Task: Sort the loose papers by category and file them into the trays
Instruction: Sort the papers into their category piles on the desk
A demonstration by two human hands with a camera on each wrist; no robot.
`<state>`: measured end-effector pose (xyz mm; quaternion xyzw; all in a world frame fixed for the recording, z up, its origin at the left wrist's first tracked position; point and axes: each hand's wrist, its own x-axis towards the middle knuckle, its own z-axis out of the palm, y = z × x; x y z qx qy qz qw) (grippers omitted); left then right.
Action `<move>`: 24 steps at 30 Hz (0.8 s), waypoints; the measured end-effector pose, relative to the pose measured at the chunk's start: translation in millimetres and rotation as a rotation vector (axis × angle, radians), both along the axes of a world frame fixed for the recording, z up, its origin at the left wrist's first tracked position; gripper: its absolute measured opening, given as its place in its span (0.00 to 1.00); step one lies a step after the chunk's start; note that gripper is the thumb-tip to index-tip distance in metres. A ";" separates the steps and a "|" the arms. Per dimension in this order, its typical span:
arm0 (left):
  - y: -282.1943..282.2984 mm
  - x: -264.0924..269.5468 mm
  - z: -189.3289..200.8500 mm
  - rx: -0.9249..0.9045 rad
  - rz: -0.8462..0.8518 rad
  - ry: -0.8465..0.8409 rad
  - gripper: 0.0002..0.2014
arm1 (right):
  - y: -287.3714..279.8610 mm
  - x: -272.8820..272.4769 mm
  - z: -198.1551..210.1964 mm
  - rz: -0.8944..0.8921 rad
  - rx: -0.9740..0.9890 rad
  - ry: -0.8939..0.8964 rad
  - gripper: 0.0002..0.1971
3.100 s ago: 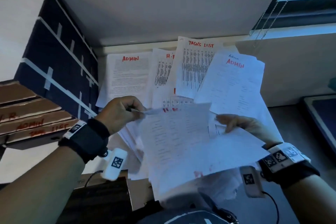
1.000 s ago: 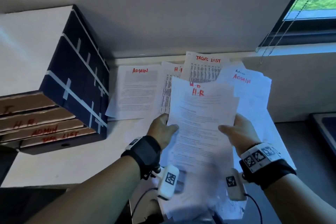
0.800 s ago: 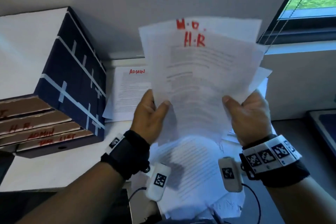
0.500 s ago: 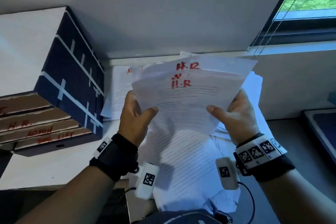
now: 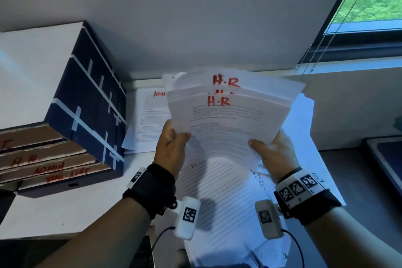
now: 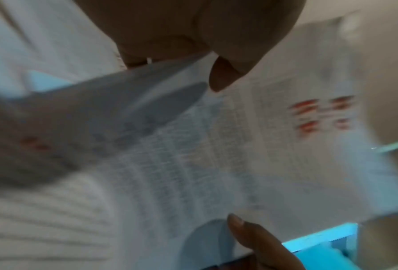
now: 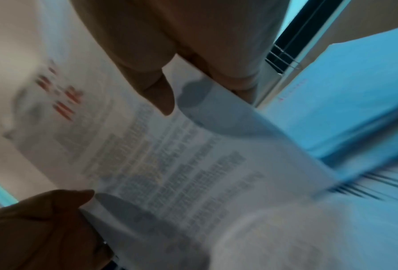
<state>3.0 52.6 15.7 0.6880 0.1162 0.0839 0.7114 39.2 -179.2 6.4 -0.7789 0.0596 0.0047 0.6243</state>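
Note:
I hold a fanned bundle of white sheets marked "H.R" in red (image 5: 228, 115) upright above the desk. My left hand (image 5: 171, 148) grips its lower left edge, thumb on the front. My right hand (image 5: 274, 150) grips the lower right edge the same way. The left wrist view shows the H.R bundle (image 6: 216, 146) blurred under my left hand's thumb (image 6: 221, 76). In the right wrist view the bundle (image 7: 170, 155) sits pinched beneath my right hand's thumb (image 7: 161, 98). The stacked cardboard trays (image 5: 50, 159), labelled H.R, ADMIN and TASK LIST, stand at the left.
A dark blue box with white tape (image 5: 91, 102) forms the body above the trays. An "ADMIN" sheet (image 5: 150, 119) and more loose papers (image 5: 219, 202) lie on the white desk (image 5: 65, 209) beneath my hands. A window (image 5: 374, 6) with cords is at the upper right.
I gathered the H.R sheets from the pile, lifted them high, then lowered them a little. Both hands keep hold of the lower edges.

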 end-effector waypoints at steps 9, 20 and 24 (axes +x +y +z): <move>-9.8 -15.8 -20.7 0.246 -0.215 0.062 0.06 | -35.6 -21.4 -40.3 0.003 -0.005 0.149 0.09; 25.6 3.4 42.0 0.989 -0.446 0.012 0.05 | -29.7 -38.5 71.0 0.074 -0.749 -0.588 0.38; 1.1 24.4 114.4 1.455 -0.527 -0.131 0.01 | 22.9 -17.3 149.8 0.473 -1.319 -0.777 0.27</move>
